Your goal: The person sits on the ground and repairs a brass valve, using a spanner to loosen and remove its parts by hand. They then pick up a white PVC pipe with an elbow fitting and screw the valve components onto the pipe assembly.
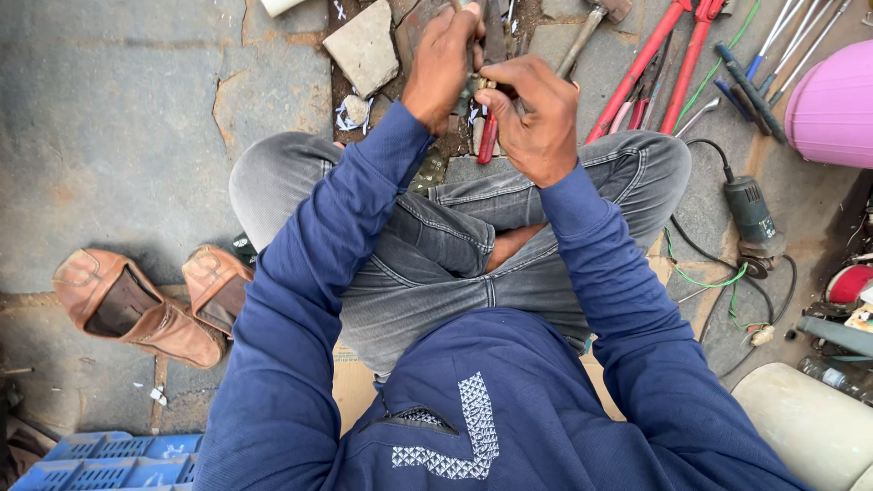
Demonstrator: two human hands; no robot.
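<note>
No labels, signs or screens show. The nearest things to packaging are a blue plastic crate [118, 459] with a gridded top at the bottom left corner of the view, and a flat piece of brown cardboard [353, 386] lying on the stone floor [118, 118] under the seated person, its edge showing beside the knee.

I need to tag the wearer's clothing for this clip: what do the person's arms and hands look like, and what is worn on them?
Both arms are covered by long, dark blue sleeves of a sweatshirt-type top, creased along their length and ending in ribbed cuffs at the wrists. The left hand and right hand are bare: no gloves show. No watch or ring can be made out.
</note>
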